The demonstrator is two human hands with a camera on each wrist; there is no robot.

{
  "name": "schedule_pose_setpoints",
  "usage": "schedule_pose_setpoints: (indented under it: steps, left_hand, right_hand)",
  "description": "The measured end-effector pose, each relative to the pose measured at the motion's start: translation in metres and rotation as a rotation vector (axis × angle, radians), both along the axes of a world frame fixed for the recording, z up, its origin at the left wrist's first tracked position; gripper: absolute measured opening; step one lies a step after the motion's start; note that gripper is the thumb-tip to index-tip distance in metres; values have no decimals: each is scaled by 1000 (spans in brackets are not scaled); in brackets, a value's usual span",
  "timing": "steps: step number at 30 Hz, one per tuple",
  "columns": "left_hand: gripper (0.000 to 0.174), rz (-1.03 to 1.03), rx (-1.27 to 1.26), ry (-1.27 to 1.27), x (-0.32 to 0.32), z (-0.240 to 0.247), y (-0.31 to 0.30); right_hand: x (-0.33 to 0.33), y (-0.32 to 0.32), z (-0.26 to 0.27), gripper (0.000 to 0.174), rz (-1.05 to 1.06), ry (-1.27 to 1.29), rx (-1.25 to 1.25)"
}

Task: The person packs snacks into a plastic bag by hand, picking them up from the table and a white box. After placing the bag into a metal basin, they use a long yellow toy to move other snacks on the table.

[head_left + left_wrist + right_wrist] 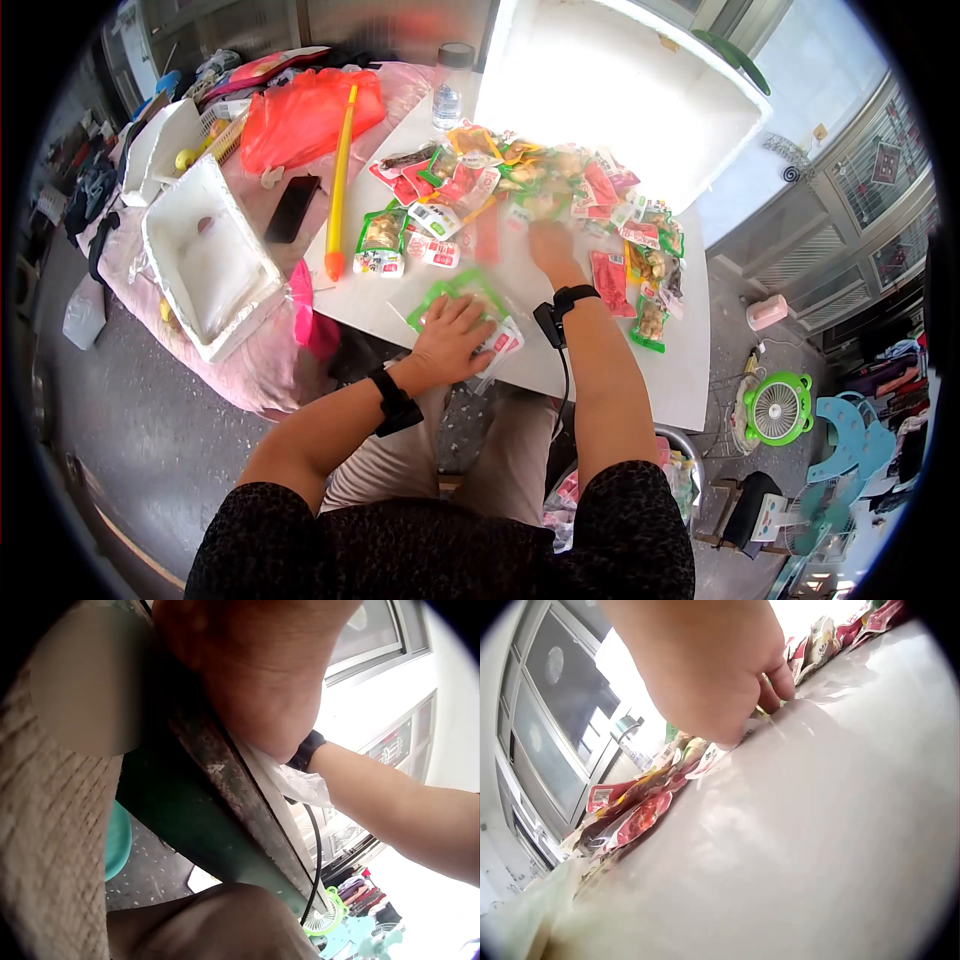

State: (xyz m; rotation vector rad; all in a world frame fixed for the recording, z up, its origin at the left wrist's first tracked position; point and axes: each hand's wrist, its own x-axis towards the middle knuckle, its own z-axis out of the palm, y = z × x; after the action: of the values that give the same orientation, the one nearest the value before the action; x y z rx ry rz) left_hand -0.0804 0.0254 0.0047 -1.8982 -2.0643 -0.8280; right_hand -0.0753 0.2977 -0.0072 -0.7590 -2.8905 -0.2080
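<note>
My left hand (452, 340) lies with its fingers spread on a clear plastic bag (400, 300) at the table's front edge. Inside or under that bag show a green-edged snack packet (470, 290) and a white one with red print (506, 340). Farther in, my right hand (552, 250) reaches to the heap of snack packets (520, 165) and is blurred. In the right wrist view the fingers (781, 681) bend down among the packets; whether they pinch one I cannot tell. A red packet (610, 282) lies right of that hand.
Behind the heap stands a large white foam box (610, 90), with a bottle (453, 88) beside it. A long yellow stick (343, 180) lies on the left of the table (640, 385). Farther left are a phone (292, 209), a smaller foam box (210, 262) and a red bag (310, 115).
</note>
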Motion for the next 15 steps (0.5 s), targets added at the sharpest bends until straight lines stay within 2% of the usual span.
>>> schedule_pose_setpoints:
  steps: [4,7,10,13,15]
  left_hand:
    - [39,1,2,0,0,0,1]
    - [39,5,-5,0,0,1,0]
    - [40,3,-47,-10,1,1,-1]
    - [43,-7,-121,-29,-1,1,-3]
    - [45,-15,-223,-70,-2,9,-2]
  right_hand:
    - [17,4,1,15,82,14,38]
    - [42,-1,1,16,125,94,-104]
    - [77,-17,13,19,101,295,-269]
    - [121,-72,62,23,-185,742,-1200]
    - [143,-96,74,23,-196,932,-1386]
